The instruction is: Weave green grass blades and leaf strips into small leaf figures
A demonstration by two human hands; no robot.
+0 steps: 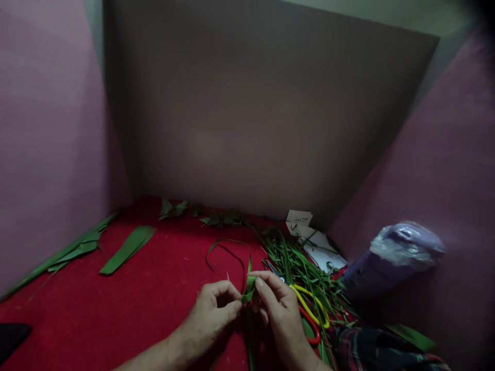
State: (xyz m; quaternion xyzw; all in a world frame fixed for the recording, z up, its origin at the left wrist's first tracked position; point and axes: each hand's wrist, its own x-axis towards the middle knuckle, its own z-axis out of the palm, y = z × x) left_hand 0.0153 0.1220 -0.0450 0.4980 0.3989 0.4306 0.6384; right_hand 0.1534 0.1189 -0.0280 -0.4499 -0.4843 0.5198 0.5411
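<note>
Between my two hands is a green leaf strip [250, 289], folded into a small loop. My left hand [211, 312] pinches its lower left side between thumb and forefinger. On the other side, my right hand [279, 309] grips the upper right of the fold with thumb and fingertips. One long thin tail of leaf curls up and back over the red cloth [174, 288], and another runs down toward me. Scissors [311, 309] with a yellow and a red handle lie just right of my right hand, partly hidden by it.
A heap of leaf scraps [297, 263] spreads at right, beside white papers [320, 247]. A purple bin [386, 268] with a plastic liner leans near the right wall. Folded leaf pieces [222, 219] lie along the back; a wide leaf [129, 250] rests at left.
</note>
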